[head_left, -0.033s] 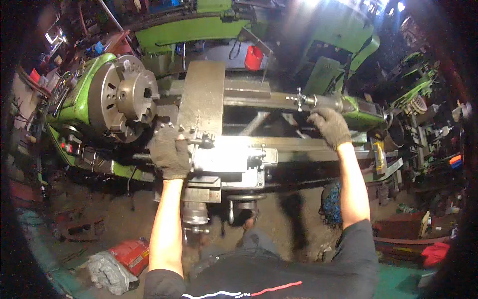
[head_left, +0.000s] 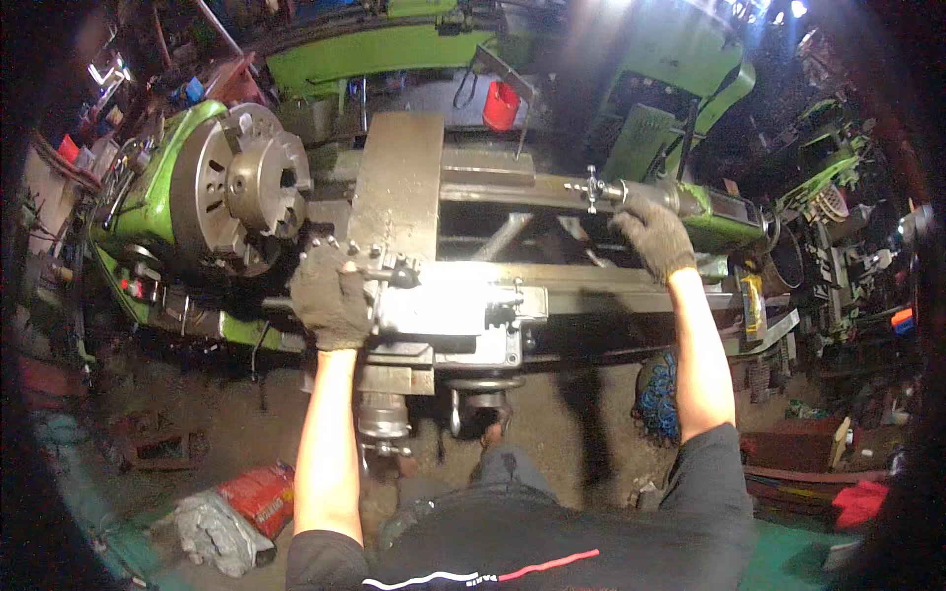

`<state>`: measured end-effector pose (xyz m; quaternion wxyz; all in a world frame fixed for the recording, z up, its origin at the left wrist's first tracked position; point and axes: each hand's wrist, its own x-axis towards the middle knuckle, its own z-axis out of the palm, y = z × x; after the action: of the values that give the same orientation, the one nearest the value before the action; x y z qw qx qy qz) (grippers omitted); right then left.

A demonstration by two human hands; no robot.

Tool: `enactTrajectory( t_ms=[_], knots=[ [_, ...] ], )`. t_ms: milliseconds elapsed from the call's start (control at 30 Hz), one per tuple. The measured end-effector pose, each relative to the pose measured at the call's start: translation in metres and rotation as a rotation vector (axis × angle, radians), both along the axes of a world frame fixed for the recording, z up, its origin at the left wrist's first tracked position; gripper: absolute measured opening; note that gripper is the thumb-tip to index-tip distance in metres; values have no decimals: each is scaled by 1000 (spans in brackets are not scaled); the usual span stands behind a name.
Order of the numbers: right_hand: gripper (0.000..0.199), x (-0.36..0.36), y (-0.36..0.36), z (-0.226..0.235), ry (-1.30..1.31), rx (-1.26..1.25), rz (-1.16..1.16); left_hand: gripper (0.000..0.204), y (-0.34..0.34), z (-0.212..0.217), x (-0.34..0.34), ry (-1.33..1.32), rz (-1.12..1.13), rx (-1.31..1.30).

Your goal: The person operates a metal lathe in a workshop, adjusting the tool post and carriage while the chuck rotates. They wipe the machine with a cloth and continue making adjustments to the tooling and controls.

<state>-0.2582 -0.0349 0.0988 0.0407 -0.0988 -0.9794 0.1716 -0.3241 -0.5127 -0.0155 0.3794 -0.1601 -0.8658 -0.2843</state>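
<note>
My left hand (head_left: 331, 300), in a dark work glove, is closed over the tool post (head_left: 396, 271) on a metal lathe's carriage. One fingertip shows bare through the glove, and what lies beneath the palm is hidden. To the left of it stands the large chuck (head_left: 258, 187) with stepped jaws. My right hand (head_left: 655, 236), gloved too, hovers just in front of the tailstock quill (head_left: 658, 194), its fingers loosely bent and apart. Nothing shows in them; whether they touch the tailstock I cannot tell. A small cross-handled fitting (head_left: 592, 188) sticks out leftward from the quill.
Handwheels (head_left: 481, 382) project from the carriage toward me. A red bucket (head_left: 501, 106) hangs behind the bed, before another green machine (head_left: 384, 54). On the floor lie a red and grey sack (head_left: 232, 517) at left and a bundle of blue strands (head_left: 658, 399) at right.
The view has shifted very slightly, so the lathe sits a little higher. My right hand has edged a bit farther away from me; my left hand keeps its place on the tool post.
</note>
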Motion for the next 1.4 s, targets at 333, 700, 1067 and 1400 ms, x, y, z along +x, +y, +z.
enactTrajectory(
  t_ms=[333,700,1067,1400],
  knots=[
    [35,-71,21,63,169,-81,245,38,11,1,-3,-5,73,-106],
    [42,-157,91,54,-215,58,368,27,36,10,-10,-242,290,21],
    [24,-283,194,-99,-631,-367,582,28,22,-9,-7,-327,323,83],
    [27,-296,188,-100,-745,-594,703,35,14,-25,0,-478,317,329]
  ],
)
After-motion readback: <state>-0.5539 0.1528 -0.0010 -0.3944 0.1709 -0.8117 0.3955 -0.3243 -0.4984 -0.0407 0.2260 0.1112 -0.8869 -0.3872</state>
